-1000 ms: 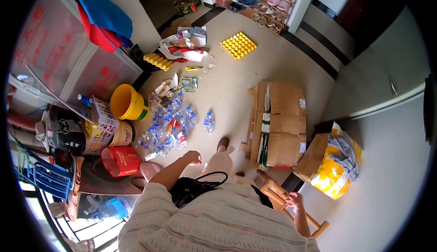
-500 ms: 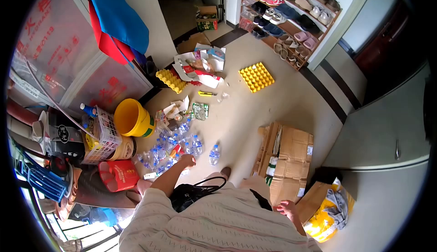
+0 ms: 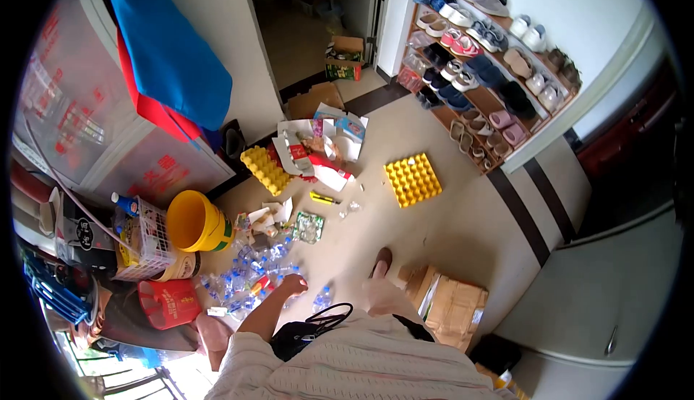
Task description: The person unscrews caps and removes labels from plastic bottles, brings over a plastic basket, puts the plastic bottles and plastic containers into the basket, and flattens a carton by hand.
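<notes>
My left hand (image 3: 293, 285) hangs in front of my body with its fingers curled in, and I see nothing in it. Below it on the floor lies a heap of empty plastic bottles (image 3: 242, 278) with blue caps. One bottle (image 3: 323, 299) stands apart, just right of that hand. A small black bag (image 3: 290, 339) with a loop strap is at my waist. My right hand is out of view. Flattened cardboard boxes (image 3: 455, 310) lie to the right of my forward foot (image 3: 382, 261).
A yellow egg tray (image 3: 413, 181), a yellow cutter (image 3: 324, 198) and an open white carton (image 3: 293, 150) lie ahead on the floor. A yellow bucket (image 3: 189, 220) and red container (image 3: 170, 304) stand left. A shoe rack (image 3: 481, 98) is against the far wall.
The view has shifted forward and up, so floor items sit lower and the rack shows more. One foot has stepped ahead. My right hand, seen beside the cardboard before, has left the view.
</notes>
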Demonstrator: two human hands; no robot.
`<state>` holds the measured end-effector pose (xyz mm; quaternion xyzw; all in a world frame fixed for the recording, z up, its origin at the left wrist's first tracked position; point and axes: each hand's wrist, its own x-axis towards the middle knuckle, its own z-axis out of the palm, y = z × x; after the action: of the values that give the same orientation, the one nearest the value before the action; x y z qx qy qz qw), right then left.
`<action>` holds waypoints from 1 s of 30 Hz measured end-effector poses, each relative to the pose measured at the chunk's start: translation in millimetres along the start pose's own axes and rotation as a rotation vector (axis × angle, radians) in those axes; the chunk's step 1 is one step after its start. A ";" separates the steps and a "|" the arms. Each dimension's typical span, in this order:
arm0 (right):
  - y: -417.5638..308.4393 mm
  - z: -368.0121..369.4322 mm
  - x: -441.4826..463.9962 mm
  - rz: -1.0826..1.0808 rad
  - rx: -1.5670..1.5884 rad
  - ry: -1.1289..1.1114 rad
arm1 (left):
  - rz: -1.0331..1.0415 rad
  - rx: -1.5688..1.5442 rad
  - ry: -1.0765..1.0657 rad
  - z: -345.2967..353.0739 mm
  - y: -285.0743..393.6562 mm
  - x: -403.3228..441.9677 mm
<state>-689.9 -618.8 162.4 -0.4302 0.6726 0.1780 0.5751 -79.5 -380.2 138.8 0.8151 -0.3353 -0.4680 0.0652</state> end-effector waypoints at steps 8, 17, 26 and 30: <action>-166.7 -146.8 7.8 0.065 -0.118 0.043 | -0.070 -0.339 0.251 -59.1 59.6 72.1; -503.0 -80.1 41.2 -0.358 -0.276 -0.031 | -0.308 -0.182 0.166 -117.9 36.5 104.7; -612.8 -111.1 117.8 -0.255 -0.288 -0.100 | -0.133 0.021 0.321 -232.8 20.7 226.5; -609.3 -129.3 155.9 -0.199 -0.149 -0.115 | -0.261 -0.220 0.384 -336.1 82.2 258.5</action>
<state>-287.7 -1117.1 209.0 -0.5255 0.5774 0.1937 0.5941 238.7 -670.0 173.5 0.9133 -0.1559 -0.3429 0.1549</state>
